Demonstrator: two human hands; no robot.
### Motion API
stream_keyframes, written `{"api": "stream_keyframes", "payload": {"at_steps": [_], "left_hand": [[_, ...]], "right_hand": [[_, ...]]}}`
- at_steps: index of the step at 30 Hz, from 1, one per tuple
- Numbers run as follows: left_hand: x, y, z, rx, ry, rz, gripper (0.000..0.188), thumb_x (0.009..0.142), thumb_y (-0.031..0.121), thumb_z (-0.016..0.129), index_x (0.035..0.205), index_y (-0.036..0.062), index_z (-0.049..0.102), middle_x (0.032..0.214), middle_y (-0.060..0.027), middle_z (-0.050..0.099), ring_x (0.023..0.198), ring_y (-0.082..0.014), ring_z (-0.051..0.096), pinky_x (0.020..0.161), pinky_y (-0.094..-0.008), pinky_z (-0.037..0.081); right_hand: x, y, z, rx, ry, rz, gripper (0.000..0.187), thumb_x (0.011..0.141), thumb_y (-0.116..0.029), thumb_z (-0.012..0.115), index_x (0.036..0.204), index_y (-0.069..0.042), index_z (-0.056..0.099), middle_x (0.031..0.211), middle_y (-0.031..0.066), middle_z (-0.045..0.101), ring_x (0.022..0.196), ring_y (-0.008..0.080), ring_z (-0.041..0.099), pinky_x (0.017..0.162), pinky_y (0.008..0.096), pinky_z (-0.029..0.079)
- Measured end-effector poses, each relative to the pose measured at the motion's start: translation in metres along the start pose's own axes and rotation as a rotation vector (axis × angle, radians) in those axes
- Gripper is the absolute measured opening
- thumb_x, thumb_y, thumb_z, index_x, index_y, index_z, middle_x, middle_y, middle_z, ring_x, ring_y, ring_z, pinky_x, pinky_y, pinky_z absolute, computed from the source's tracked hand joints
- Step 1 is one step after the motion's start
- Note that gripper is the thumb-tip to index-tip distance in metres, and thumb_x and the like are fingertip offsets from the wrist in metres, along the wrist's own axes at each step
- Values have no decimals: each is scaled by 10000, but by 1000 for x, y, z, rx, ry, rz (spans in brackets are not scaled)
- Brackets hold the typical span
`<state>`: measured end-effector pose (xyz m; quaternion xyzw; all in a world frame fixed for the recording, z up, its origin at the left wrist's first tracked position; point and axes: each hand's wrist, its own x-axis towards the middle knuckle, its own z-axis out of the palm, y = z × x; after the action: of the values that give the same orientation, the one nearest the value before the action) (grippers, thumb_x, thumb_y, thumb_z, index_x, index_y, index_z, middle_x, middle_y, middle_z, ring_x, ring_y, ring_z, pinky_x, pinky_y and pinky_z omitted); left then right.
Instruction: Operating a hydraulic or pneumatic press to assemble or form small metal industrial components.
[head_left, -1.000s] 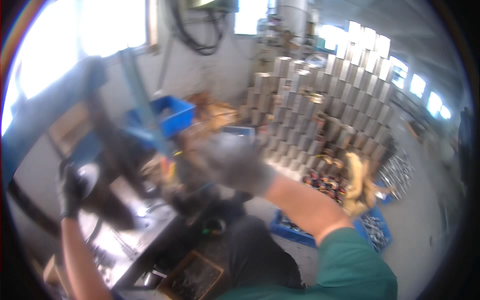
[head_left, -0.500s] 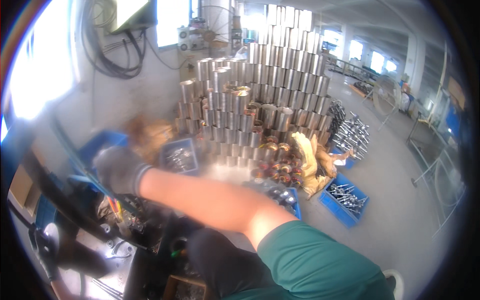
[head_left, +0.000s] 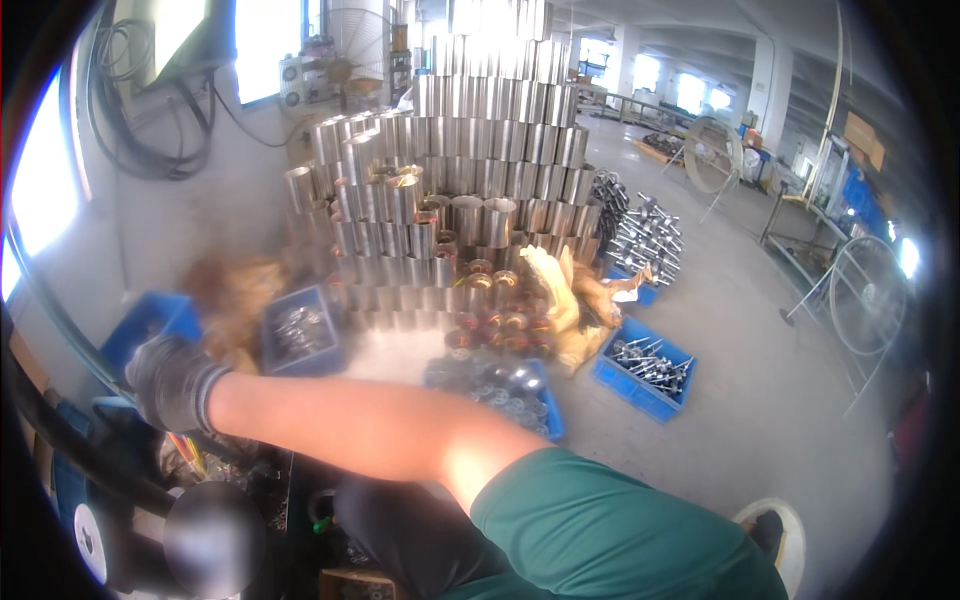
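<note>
Left hand: out of sight; cannot tell if open, closed or holding.
Grey-blue bar point(head_left: 52, 312): long and thin, sloping down from the left edge to the right hand point(head_left: 172, 385).
Thick black bar point(head_left: 85, 455): curving down, below the grey-blue bar.
White disc point(head_left: 88, 540): flat and round, with a small dark middle, low in the left corner.
Blue bin point(head_left: 182, 320): just behind the right hand, near the wall.
Right hand's grip: in a grey glove, far out to the left, by the low end of the grey-blue bar; fingers hidden, so cannot tell if open, closed or touching.
Thin bright sticks point(head_left: 187, 453): red and yellow, just under the right hand.
Blurry disc point(head_left: 213, 540): round and shiny, to the right of the white disc.
Bare arm point(head_left: 340, 420): stretched across the middle, out of a green sleeve point(head_left: 620, 520).
Blue boxes point(head_left: 305, 364): on the floor, full of metal bits, round parts and rods.
Silver tubes point(head_left: 470, 175): piled high in many rows.
Yellow paper point(head_left: 552, 295): crumpled, to the right of the low rows.
Wire fan point(head_left: 868, 295): round, standing on thin legs at the far right.
</note>
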<state>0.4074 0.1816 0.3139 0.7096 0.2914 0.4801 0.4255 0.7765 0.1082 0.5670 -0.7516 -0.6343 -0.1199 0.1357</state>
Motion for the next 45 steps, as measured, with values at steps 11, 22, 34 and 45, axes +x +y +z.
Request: {"api": "stream_keyframes", "payload": {"at_steps": [11,22,34,45], "left_hand": [[-21,9,20,-370,-34,-1013,373,973,358,593,1175,49,644,1076,-112,683,967,-264,651,806,-468,582],[-43,-5,10,-186,-361,-619,355,977,327,591,1198,57,656,1133,-115,664,1061,-272,645,867,-451,582],[-105,-12,-73,377,-540,-25,363,992,303,607,1250,53,656,1176,-112,640,1140,-256,643,901,-392,587],[-79,73,-91,-101,314,-624,207,988,222,697,1041,31,638,851,-96,713,742,-188,697,676,-325,558]], "right_hand": [[-16,0,-8,-134,-55,-76,211,893,-198,717,1053,-105,819,1044,66,726,1005,282,713,652,459,524],[-64,8,-2,-133,4,-114,206,898,-227,699,1025,-116,817,1009,62,710,956,272,696,684,431,517],[-180,-72,40,90,317,-423,343,897,-265,605,1097,2,689,879,84,632,823,263,620,687,416,490],[-151,-82,186,506,-217,-676,234,940,-256,648,1028,-53,725,1017,165,682,878,350,693,716,464,566]]}}
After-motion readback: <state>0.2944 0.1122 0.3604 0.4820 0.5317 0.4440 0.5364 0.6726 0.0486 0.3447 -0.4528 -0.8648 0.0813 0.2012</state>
